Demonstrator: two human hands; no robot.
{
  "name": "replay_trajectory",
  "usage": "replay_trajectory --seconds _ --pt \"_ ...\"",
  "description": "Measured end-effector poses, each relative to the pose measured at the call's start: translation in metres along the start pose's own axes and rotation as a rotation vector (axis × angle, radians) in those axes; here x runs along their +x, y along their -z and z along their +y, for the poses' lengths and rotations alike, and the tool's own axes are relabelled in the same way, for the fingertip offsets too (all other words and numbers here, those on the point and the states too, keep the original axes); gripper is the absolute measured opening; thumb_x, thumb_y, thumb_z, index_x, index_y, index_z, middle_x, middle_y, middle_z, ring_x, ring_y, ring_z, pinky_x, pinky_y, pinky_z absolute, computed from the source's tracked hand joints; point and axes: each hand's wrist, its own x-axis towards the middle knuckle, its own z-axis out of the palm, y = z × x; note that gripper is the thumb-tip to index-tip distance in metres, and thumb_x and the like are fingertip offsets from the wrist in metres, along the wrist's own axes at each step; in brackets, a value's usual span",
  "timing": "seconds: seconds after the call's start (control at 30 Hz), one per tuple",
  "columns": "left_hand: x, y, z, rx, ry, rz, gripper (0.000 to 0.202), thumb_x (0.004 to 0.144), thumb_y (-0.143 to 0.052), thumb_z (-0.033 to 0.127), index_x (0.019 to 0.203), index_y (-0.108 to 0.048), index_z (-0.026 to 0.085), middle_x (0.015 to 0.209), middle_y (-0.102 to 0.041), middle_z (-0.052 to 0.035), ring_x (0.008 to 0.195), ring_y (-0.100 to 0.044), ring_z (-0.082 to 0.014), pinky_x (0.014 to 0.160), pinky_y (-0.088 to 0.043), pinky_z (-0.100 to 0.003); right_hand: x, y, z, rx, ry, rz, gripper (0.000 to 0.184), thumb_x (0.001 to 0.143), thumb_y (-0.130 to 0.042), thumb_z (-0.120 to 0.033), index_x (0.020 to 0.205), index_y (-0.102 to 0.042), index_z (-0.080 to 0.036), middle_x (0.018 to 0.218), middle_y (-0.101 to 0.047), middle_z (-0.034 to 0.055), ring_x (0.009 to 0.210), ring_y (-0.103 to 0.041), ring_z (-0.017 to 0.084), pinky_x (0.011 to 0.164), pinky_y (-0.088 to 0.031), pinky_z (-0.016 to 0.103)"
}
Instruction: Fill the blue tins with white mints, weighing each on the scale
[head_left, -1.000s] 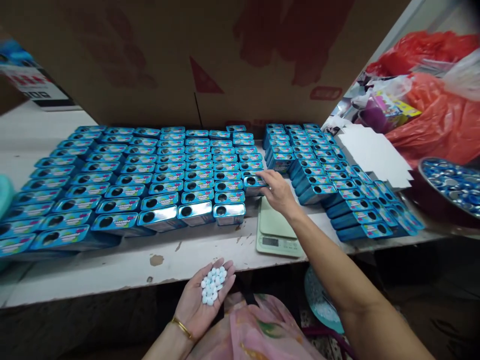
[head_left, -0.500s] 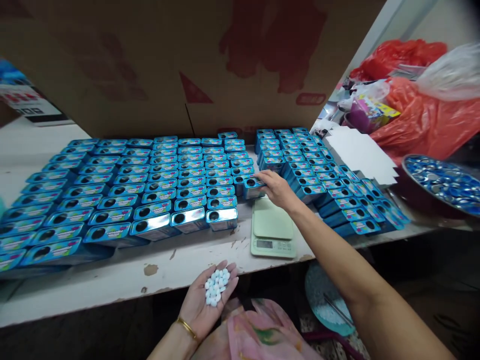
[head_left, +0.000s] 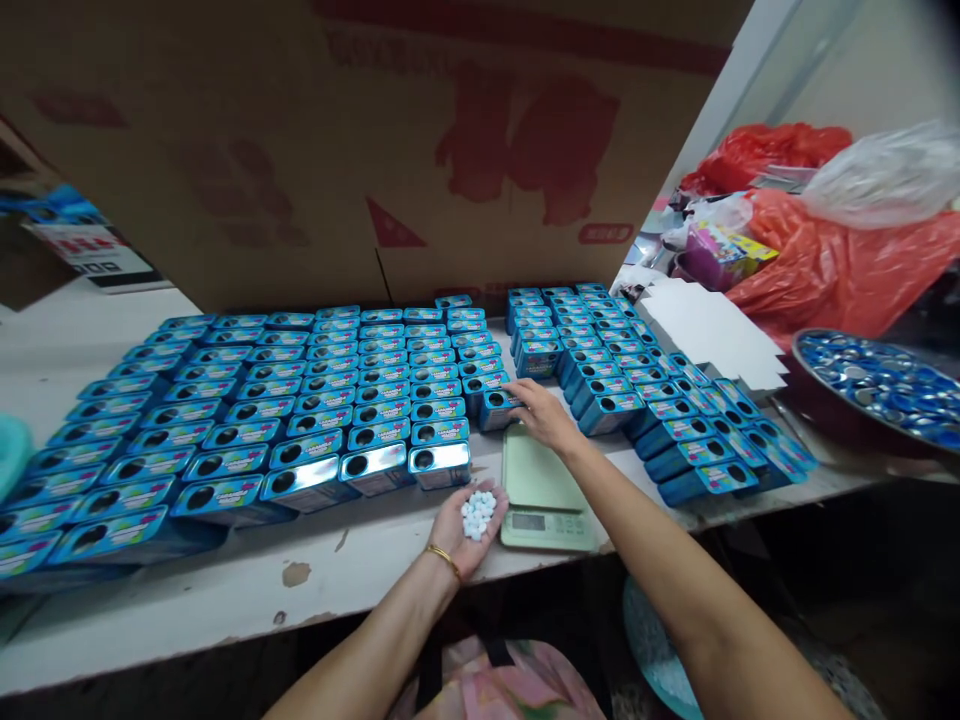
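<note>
A heap of small white candies (head_left: pixel 478 514) lies in the cupped palm of my left hand (head_left: pixel 459 535), held palm up at the table's front edge. Just left of the green kitchen scale (head_left: pixel 541 478) is that hand. My right hand (head_left: pixel 541 412) reaches past the scale, its fingers on the near side of a blue tin (head_left: pixel 495 412) with a round hole in its top. This tin stands upright at the front of a short column. Rows of similar blue tins (head_left: pixel 379 432) fill the left, and another group (head_left: pixel 615 408) stands on the right.
Behind the tins rises a large cardboard box (head_left: pixel 300 200). White card sheets (head_left: pixel 712 330) lie at the right, near a basin of blue-and-silver lids (head_left: pixel 885 380) and red plastic bags (head_left: pixel 832 260). A turquoise basin (head_left: pixel 652 665) sits below the table.
My left hand has moved up and right with the candies, closer to the scale. My right hand remains at the same tin. The view has tilted up slightly.
</note>
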Motion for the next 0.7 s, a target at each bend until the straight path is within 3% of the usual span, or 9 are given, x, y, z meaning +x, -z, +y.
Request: replay_trajectory --seconds 0.2,0.33,0.47,0.57,0.7 --pt "0.009 -0.015 -0.022 -0.011 0.040 -0.028 0.023 0.068 -0.056 0.014 0.088 -0.056 0.004 0.076 -0.064 -0.0136 0.079 -0.062 -0.0223 0.072 -0.052 -0.034 0.013 0.022 0.008 -0.202 -0.063 0.027 0.028 0.081 -0.047 -0.037 0.107 -0.053 -0.027 0.109 -0.048 0.0040 0.095 -0.048 0.018 0.077 -0.041 0.029" --pt "0.001 -0.016 -0.016 -0.014 0.051 -0.028 0.025 0.069 -0.057 0.015 0.091 -0.056 0.004 0.080 -0.064 -0.0146 0.085 -0.060 -0.0229 0.073 -0.052 -0.033 0.032 0.037 0.042 -0.403 -0.226 0.081 0.019 0.080 -0.049 -0.029 0.093 -0.058 -0.018 0.099 -0.050 0.0105 0.092 -0.044 0.023 0.075 -0.038 0.036" --pt "-0.019 -0.008 -0.004 -0.004 0.061 -0.012 0.024 0.070 -0.057 0.016 0.091 -0.057 0.005 0.082 -0.065 -0.0146 0.085 -0.061 -0.0225 0.074 -0.051 -0.032 0.047 0.037 0.065 -0.448 -0.260 0.082 0.008 0.075 -0.056 -0.021 0.078 -0.060 -0.015 0.094 -0.051 0.0132 0.091 -0.042 0.026 0.072 -0.036 0.038" --pt "-0.035 0.002 0.004 0.003 0.048 0.007 0.023 0.069 -0.057 0.014 0.090 -0.058 0.005 0.082 -0.065 -0.0142 0.083 -0.061 -0.0217 0.075 -0.051 -0.032 0.044 0.046 0.059 -0.468 -0.243 0.080 0.007 0.076 -0.053 -0.018 0.072 -0.059 -0.016 0.093 -0.052 0.0116 0.090 -0.042 0.025 0.073 -0.035 0.038" --pt "-0.048 0.020 0.012 -0.025 0.032 0.016 0.022 0.070 -0.056 0.014 0.090 -0.057 0.005 0.083 -0.065 -0.0140 0.083 -0.061 -0.0214 0.076 -0.050 -0.033 0.014 0.090 0.036 -0.476 -0.102 0.133 0.009 0.075 -0.054 -0.024 0.071 -0.058 -0.017 0.111 -0.047 0.0083 0.101 -0.040 0.026 0.082 -0.034 0.041"
